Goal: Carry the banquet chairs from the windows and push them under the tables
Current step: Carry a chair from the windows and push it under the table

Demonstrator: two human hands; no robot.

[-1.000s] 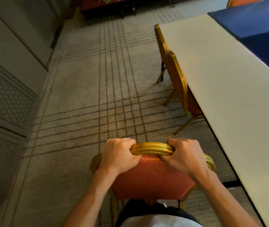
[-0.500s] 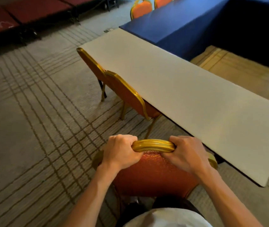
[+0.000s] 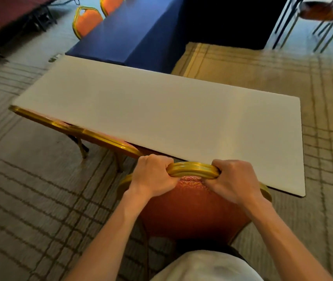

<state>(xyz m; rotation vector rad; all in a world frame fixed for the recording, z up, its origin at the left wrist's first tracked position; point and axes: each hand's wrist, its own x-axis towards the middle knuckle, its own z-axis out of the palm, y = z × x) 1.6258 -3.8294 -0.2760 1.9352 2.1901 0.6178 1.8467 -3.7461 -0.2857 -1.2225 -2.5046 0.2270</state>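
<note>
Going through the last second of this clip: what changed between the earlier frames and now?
The person turned right to face the white table square on, bringing the held chair up to its near long edge, beside the two chairs already tucked there. Unchanged: left hand and right hand grip the gold top rail; the tucked chairs have not moved.
</note>
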